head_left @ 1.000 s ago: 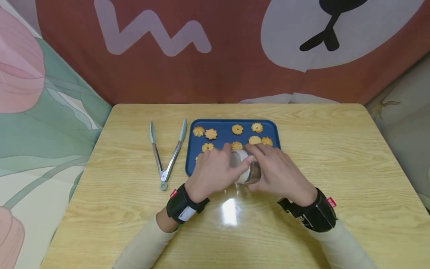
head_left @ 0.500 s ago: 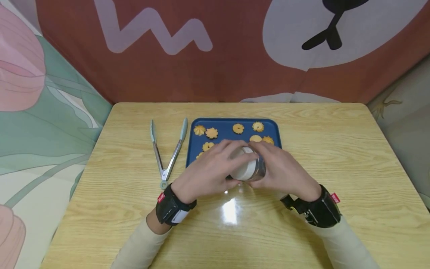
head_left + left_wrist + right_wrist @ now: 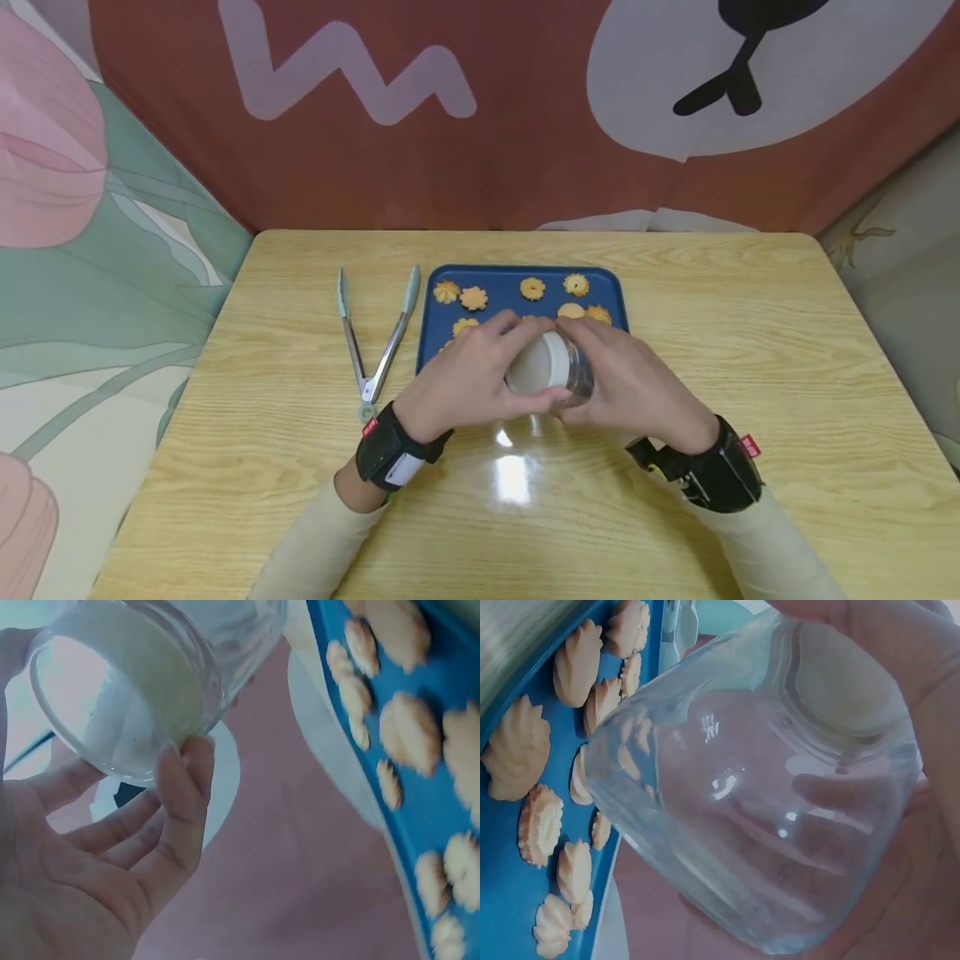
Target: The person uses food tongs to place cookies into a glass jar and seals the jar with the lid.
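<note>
A clear jar (image 3: 735, 802) with a whitish lid (image 3: 536, 364) is held tilted above the table, its lid towards the left. My left hand (image 3: 468, 375) grips the lid, with thumb and fingers around its rim; in the left wrist view, fingertips (image 3: 184, 769) press the lid's edge (image 3: 112, 690). The right hand (image 3: 633, 379) holds the jar's body from the other side, and its fingers show through the clear wall in the right wrist view. Inside the jar I see no contents. Behind the hands lies a blue tray (image 3: 491, 273) bearing several cookies (image 3: 576, 285), partly hidden by the hands.
Metal tongs (image 3: 367, 388) with pale blue tips lie spread on the wooden table (image 3: 750, 375), left of the tray. A brown printed cloth (image 3: 517, 158) hangs behind the table's far edge, and a floral one (image 3: 142, 242) hangs at the left.
The left hand has shifted its grip around the lid, its wrist swinging left and then slightly back right. The jar has moved slightly right, still held by the right hand.
</note>
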`<state>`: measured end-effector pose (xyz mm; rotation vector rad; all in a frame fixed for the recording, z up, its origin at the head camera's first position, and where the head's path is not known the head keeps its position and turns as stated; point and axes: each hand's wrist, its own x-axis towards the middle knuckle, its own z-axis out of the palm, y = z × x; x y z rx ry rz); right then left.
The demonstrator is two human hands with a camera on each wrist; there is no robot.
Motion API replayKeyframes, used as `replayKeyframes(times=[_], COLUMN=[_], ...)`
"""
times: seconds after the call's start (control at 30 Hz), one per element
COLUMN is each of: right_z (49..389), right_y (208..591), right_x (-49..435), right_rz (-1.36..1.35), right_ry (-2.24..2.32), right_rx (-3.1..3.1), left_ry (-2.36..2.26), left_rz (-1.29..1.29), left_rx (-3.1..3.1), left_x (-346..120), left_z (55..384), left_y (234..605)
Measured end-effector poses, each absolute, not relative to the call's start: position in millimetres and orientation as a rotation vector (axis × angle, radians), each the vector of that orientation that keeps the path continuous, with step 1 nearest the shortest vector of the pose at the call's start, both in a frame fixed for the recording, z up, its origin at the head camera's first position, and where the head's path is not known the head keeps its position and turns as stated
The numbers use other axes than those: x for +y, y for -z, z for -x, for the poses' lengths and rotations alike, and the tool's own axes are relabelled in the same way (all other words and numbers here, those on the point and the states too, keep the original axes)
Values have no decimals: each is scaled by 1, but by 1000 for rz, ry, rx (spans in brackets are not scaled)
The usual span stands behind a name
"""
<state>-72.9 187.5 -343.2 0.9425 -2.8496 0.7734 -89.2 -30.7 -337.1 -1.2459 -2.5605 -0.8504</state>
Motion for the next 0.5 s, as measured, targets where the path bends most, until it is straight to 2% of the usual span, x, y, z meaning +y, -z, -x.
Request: replayKeyframes(times=[0.27, 0.5], right_z=[79, 80], right_y=[341, 330], right_x=[198, 200], right_rz=[-921, -825], right_ry=[-1053, -1207], right_rx=[-2765, -2665], left_ry=[1193, 1310], left_rz=[1285, 1204], left_rx=[-2406, -2485], left_x=[-37, -44], left_z=[99, 98], left_y=[334, 329])
